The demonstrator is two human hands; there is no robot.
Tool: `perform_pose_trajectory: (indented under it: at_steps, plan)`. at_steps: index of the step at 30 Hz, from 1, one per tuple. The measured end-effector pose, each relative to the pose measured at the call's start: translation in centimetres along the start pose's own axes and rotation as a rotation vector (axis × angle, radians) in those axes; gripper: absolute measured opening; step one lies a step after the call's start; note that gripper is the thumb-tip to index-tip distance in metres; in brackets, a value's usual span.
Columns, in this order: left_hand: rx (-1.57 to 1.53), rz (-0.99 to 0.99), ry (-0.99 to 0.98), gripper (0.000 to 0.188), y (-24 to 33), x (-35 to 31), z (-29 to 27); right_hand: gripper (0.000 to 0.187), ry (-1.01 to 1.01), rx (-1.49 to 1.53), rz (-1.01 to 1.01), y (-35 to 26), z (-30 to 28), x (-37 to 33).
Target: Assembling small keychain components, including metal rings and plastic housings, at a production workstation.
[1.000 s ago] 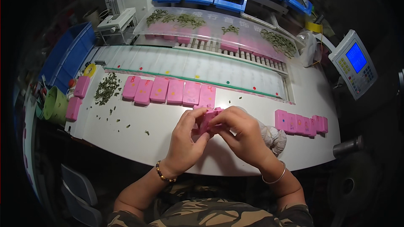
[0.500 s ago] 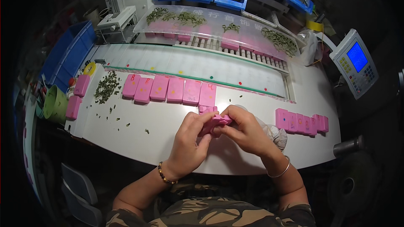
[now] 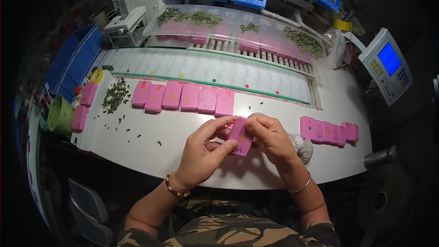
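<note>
Above the table's front part, a pink rubber mould is held up between my two hands, one flat face turned up with a yellow dot and small handwriting. My left hand grips its left side, thumb on the face and fingers behind. At its upper right corner, my right hand pinches the mould between thumb and fingers; some fingertips are hidden behind it. Just beyond my hands lies a row of several similar pink moulds, marked with dots and letters.
Small dark green pieces lie heaped at left. More pink moulds stand at right beside a whitish cloth bundle. Across the back runs a belt with coloured dots, under a clear cover. A control panel stands at right.
The mould, bent and spread between my fingers before, now looks flat and closed, its marked face up. A pink part beyond my fingers no longer shows. The belt's dots have shifted left.
</note>
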State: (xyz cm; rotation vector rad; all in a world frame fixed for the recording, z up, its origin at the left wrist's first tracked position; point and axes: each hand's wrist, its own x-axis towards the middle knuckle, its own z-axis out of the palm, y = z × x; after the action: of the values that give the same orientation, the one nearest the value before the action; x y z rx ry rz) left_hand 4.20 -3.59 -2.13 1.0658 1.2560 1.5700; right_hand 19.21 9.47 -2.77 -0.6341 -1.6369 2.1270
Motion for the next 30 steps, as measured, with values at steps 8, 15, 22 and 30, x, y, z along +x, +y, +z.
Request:
perform_pose_trajectory:
  at_steps: [8, 15, 22, 30]
  plan:
    - [-0.121, 0.022, 0.139, 0.038, -0.6, 0.5, -0.1, 0.016, 0.155, -0.165, -0.118, -0.1, 3.3, -0.6]
    - [0.062, 0.128, 0.218, 0.038, -1.3, 0.4, 0.5, 0.024, 0.251, -0.445, -0.367, 0.6, 3.6, -0.9]
    - [0.445, 0.474, 0.148, 0.051, -2.1, 0.4, 1.4, 0.018, 0.271, 0.179, -0.118, 0.9, 3.3, -0.6]
    - [0.031, 0.242, 0.103, 0.042, -1.7, 0.1, 0.4, 0.018, 0.24, -0.018, -0.265, 0.0, 3.7, -1.3]
